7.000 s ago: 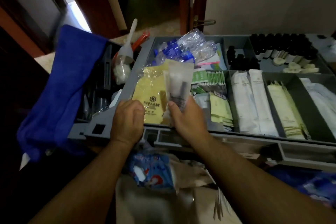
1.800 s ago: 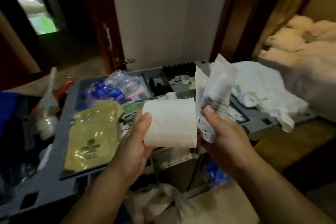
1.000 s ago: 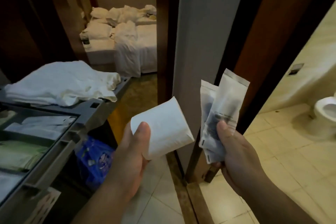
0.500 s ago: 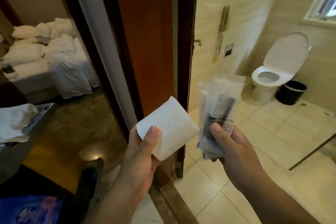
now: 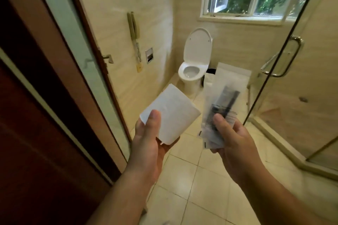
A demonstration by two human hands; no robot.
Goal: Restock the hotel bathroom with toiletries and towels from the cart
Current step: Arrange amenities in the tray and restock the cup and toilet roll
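The left grip (image 5: pixel 148 148) curls round a white roll (image 5: pixel 173 111). The right grip (image 5: pixel 236 142) pinches clear packets (image 5: pixel 225 86). Hold both tight, walk in slowly, and look for their places.

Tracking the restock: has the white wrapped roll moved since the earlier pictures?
Yes. The left hand has carried the white wrapped roll from over the cart into the bathroom, toward the toilet.

From cart toward toilet (image 5: pixel 194 64)
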